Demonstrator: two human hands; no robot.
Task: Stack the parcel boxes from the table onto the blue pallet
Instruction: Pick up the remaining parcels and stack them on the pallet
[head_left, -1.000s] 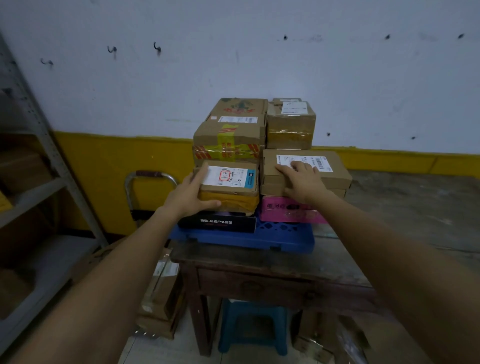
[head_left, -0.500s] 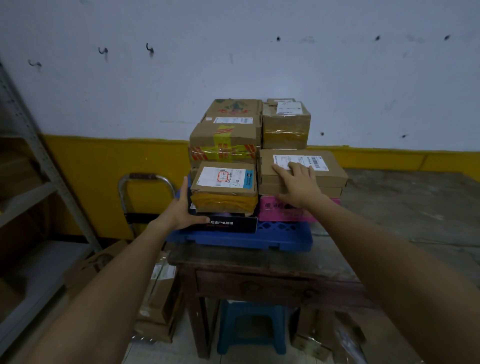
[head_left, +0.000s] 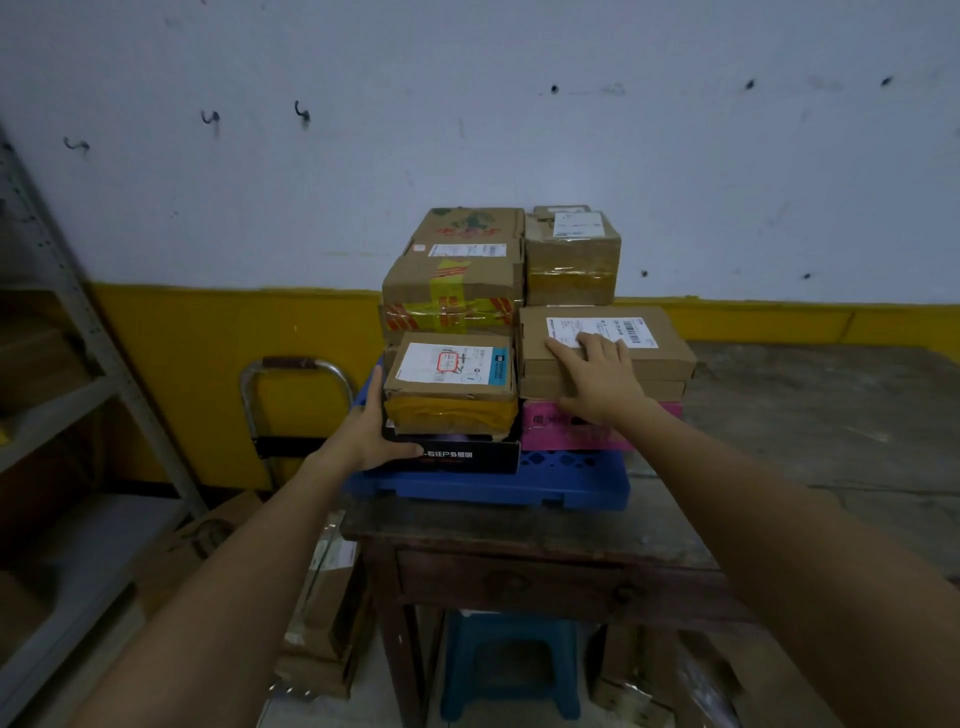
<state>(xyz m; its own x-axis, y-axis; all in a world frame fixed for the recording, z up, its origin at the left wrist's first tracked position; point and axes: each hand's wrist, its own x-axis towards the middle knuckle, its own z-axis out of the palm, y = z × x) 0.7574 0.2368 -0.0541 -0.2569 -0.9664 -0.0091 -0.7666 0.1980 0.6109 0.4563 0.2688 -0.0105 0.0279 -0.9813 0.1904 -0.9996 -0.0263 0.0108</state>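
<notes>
L hand (head_left: 371, 434): fingers straight, pressed flat on the left side of the black box (head_left: 467, 460), thumb laid along its front; no curl round it; R hand (head_left: 597, 379): fingers straight & spread, palm down on top of the flat brown box (head_left: 667, 358), tips on its white label; black box sits front-left on the blue pallet (head_left: 488, 488) w/ a small labelled box (head_left: 451, 382) on it; flat brown box tops the front-right pile, pink box (head_left: 550, 436) at the bottom; taped boxes (head_left: 452, 296) stacked behind; pallet rests on the wooden table (head_left: 519, 530), at its left end; blue stool (head_left: 509, 660) under the table.
</notes>
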